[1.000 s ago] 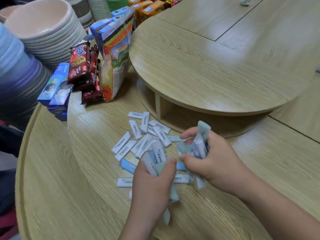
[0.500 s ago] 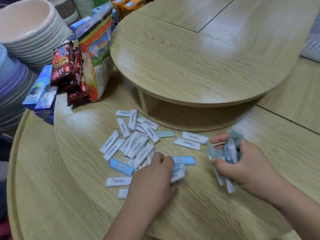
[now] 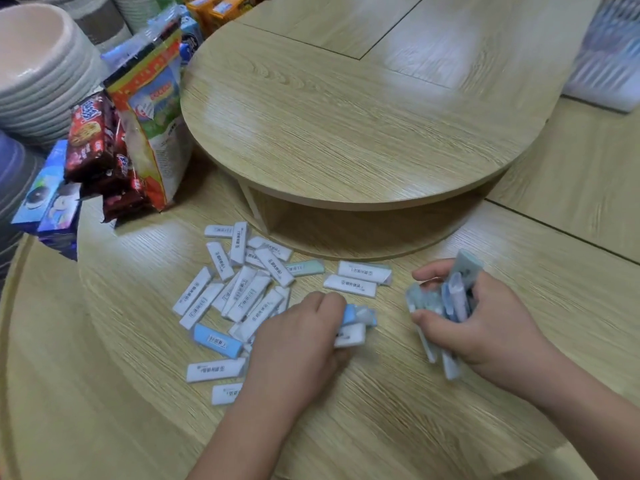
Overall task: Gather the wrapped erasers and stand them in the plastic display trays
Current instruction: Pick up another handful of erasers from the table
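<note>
Several wrapped erasers (image 3: 242, 292), mostly white with a few blue and one green, lie scattered on the wooden table (image 3: 398, 410). My left hand (image 3: 298, 344) is down on the table at the pile's right edge, its fingers curled round a couple of erasers (image 3: 353, 327) that stick out past its knuckles. My right hand (image 3: 478, 320) hovers to the right and grips a bunch of several erasers (image 3: 450, 299). Two white erasers (image 3: 356, 278) lie between the hands. At the far right edge stands a clear plastic tray (image 3: 606, 64) with packed items, blurred.
A raised oval wooden shelf (image 3: 346, 116) stands behind the erasers. Snack packets (image 3: 100, 143), a large snack bag (image 3: 152, 109) and blue boxes (image 3: 48, 199) lean at the left. Stacked bowls (image 3: 38, 71) sit at the far left.
My hands have separated: the right hand carried its bunch of erasers to the right, and the left hand dropped onto the table and closed on erasers there.
</note>
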Available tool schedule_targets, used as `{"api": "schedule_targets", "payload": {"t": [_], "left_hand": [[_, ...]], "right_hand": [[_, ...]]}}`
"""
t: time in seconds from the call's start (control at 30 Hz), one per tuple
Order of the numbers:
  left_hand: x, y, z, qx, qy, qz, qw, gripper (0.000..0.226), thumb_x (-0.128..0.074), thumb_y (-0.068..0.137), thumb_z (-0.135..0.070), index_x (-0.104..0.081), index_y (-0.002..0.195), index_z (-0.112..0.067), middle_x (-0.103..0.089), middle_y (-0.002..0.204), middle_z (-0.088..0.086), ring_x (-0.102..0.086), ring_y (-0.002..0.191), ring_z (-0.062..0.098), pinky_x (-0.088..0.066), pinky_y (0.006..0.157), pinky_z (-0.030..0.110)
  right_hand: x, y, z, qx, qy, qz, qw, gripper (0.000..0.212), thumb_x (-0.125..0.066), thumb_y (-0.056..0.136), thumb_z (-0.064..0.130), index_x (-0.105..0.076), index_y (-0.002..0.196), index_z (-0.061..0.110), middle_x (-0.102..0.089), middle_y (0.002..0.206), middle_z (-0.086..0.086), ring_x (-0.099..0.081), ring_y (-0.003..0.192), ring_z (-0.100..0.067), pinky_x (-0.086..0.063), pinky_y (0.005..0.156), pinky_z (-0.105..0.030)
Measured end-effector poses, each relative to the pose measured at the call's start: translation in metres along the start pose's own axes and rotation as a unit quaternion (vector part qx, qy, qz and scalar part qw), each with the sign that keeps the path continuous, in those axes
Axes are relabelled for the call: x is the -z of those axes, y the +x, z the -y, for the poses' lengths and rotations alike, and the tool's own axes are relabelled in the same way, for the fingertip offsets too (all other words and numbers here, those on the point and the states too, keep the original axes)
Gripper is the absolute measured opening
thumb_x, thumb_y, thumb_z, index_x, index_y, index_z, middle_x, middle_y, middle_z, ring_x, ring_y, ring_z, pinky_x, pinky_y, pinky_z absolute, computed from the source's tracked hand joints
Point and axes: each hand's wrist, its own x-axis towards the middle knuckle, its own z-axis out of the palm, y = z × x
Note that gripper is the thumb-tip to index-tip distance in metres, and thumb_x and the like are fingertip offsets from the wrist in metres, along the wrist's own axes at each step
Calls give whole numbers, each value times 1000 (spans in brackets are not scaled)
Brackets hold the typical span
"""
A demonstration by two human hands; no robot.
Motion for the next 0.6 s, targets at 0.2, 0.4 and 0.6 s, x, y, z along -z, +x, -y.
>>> {"api": "schedule_targets", "payload": {"t": [0.2, 0.4, 0.6], "left_hand": [[-13, 23, -13, -33, 34, 12, 999, 36, -60, 86, -48, -39, 109, -29, -46, 116, -9, -62, 95, 20, -30, 60, 31], [-11, 29, -11, -22, -45, 7, 999, 29, -58, 84, -44, -43, 104, -28, -50, 109, -10, -61, 92, 18, -45, 65, 33], [-13, 26, -9, -22, -19, -20, 999, 32, -54, 90, -53, -36, 101, -29, -58, 104, -9, -61, 93, 18, -49, 68, 34]], "right_hand": [[13, 1, -5, -4, 2, -10, 1000, 37, -80, 73, 14, -65, 100, 34, -66, 87, 7, -64, 77, -11, -50, 63, -18], [16, 0, -5, -3, 6, -2, 1000, 36, -80, 74, 12, -64, 99, 32, -65, 86, 9, -63, 79, -9, -48, 59, -9], [17, -1, -7, -8, 0, 3, 1000, 37, -81, 74, 13, -64, 98, 34, -65, 86, 10, -63, 77, -10, -49, 58, -12]]}}
